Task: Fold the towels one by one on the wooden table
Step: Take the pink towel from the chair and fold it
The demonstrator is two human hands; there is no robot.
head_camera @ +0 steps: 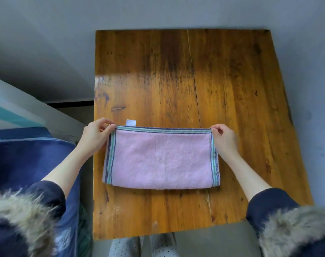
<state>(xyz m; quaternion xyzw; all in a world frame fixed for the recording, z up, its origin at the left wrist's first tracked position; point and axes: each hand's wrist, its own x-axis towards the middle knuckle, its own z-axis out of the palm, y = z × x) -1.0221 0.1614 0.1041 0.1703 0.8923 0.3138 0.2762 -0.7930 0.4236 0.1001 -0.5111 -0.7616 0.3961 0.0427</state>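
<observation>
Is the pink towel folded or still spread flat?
Folded: the pink towel lies doubled, rounded fold at its near edge, both hands pinching its far corners.

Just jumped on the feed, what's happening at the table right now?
A person is folding a pink towel on the wooden table. The towel lies already folded over once, with the fold toward the person and its striped edges at the far side. The left hand pinches the far left corner and the right hand pinches the far right corner, lining up the edges. A small white tag sticks out at the far edge near the left hand. No other towel shows on the table.
</observation>
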